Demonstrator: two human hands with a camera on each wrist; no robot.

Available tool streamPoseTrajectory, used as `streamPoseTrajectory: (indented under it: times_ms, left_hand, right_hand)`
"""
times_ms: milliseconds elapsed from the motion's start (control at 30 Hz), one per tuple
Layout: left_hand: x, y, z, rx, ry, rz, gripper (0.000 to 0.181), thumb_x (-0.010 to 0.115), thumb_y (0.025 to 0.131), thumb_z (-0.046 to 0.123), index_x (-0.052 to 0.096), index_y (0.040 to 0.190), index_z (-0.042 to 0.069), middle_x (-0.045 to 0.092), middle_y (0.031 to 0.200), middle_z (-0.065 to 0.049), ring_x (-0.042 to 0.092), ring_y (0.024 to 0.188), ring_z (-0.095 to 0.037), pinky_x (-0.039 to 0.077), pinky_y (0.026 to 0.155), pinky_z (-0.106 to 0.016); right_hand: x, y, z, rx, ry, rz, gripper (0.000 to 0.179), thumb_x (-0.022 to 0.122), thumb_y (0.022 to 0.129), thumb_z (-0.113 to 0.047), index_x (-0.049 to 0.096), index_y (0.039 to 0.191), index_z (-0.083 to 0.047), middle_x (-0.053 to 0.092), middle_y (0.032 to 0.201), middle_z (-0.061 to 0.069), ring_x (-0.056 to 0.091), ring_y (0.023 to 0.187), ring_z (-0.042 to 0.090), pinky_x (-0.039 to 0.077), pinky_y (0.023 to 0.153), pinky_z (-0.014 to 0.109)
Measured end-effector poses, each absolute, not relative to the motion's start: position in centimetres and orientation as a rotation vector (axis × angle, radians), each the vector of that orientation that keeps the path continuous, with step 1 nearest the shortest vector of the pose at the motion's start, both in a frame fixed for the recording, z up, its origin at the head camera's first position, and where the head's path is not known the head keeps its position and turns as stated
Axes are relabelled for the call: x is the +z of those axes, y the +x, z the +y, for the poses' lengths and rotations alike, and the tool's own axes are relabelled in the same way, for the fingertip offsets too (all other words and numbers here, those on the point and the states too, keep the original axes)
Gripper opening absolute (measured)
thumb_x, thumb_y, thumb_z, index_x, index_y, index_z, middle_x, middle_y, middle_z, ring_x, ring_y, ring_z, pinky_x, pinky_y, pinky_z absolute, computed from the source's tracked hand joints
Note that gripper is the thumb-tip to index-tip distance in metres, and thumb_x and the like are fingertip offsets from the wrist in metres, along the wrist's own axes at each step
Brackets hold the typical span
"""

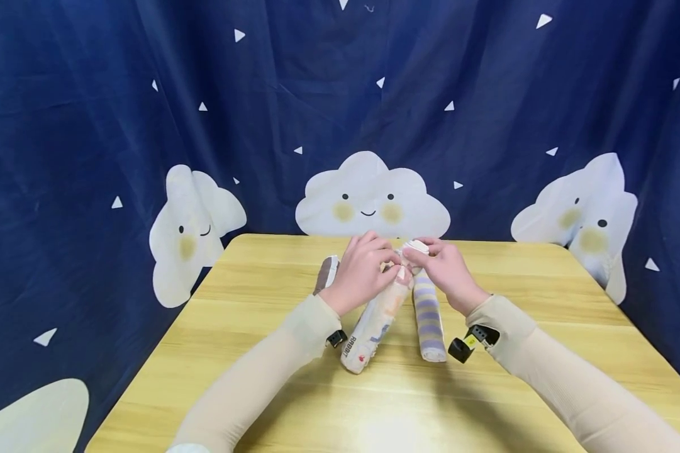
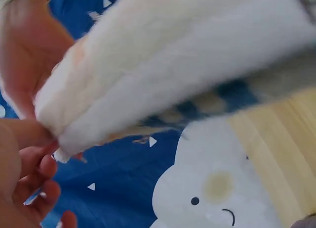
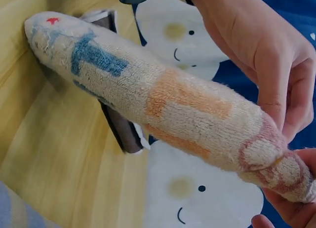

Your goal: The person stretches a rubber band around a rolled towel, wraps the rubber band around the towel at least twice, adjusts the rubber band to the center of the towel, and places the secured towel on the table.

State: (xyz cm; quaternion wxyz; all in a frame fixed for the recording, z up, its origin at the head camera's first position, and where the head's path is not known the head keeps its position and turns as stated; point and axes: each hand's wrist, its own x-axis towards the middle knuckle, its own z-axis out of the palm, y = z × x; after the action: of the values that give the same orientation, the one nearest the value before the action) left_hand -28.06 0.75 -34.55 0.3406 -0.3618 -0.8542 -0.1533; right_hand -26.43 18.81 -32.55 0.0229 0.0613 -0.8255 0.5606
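A cream rolled towel (image 1: 375, 324) with orange and blue patterns and the word RABBIT slants over the table, its near end low. Its far end narrows to a tight neck in the right wrist view, with a small bulge beyond. My right hand (image 1: 450, 270) grips that far end between thumb and fingers. At the neck, the fingertips of my left hand (image 1: 365, 267) pinch the towel (image 3: 197, 109). In the left wrist view the towel's white edge (image 2: 163, 90) runs lengthwise along the roll. Some of both hands' fingers are hidden behind the cloth.
A purple-and-beige striped rolled towel (image 1: 428, 321) lies right of the held one. Left of it, partly behind my left hand, lies a brown-and-white roll (image 1: 327, 274). The wooden table (image 1: 232, 352) ends at a blue curtain (image 1: 328, 75) with cloud faces.
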Motion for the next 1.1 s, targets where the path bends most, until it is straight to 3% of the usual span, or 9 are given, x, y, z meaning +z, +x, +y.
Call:
streamPoseTrajectory:
  times_ms: [167, 500, 733, 1100]
  left_hand:
    - [-33.9, -29.2, 1.4, -0.378, -0.99, -2.37, 0.005, 0.064, 0.078, 0.031, 0.064, 0.074, 0.03, 0.048, 0.077, 0.017, 0.039, 0.082, -0.004, 0.03, 0.072, -0.026]
    - [-34.3, -30.7, 1.5, -0.271, -1.232, -2.223, 0.014, 0.059, 0.074, 0.026, 0.046, 0.069, 0.027, 0.041, 0.075, 0.012, 0.033, 0.077, -0.005, 0.025, 0.071, -0.024]
    - [-33.7, -29.5, 1.2, -0.129, -1.335, -2.149, 0.014, 0.055, 0.078, 0.027, 0.046, 0.068, 0.024, 0.04, 0.076, 0.012, 0.033, 0.077, -0.01, 0.025, 0.072, -0.027]
    - [-35.7, -26.9, -0.3, 0.115, -1.491, -2.152, 0.007, 0.052, 0.073, 0.018, 0.045, 0.07, 0.022, 0.041, 0.078, 0.009, 0.037, 0.078, -0.013, 0.027, 0.072, -0.03]
  right_hand:
    - [-33.0, -26.7, 19.5, 1.802, 0.168, -2.568, 0.047, 0.064, 0.085, -0.037, 0.068, 0.093, 0.009, 0.045, 0.136, 0.009, 0.04, 0.124, 0.025, 0.035, 0.097, 0.038]
    - [-33.4, -27.1, 19.7, 1.805, 0.154, -2.576, 0.047, 0.062, 0.085, -0.041, 0.068, 0.095, 0.005, 0.046, 0.134, 0.007, 0.04, 0.122, 0.024, 0.032, 0.098, 0.039]
    - [-33.5, -26.9, 19.7, 1.786, 0.138, -2.617, 0.053, 0.063, 0.082, -0.048, 0.067, 0.092, 0.004, 0.04, 0.141, 0.007, 0.031, 0.131, 0.025, 0.028, 0.104, 0.043]
    - [-34.4, -27.7, 20.7, 1.788, 0.103, -2.603, 0.043, 0.063, 0.085, -0.039, 0.067, 0.097, 0.003, 0.042, 0.14, 0.005, 0.032, 0.133, 0.026, 0.027, 0.106, 0.045]
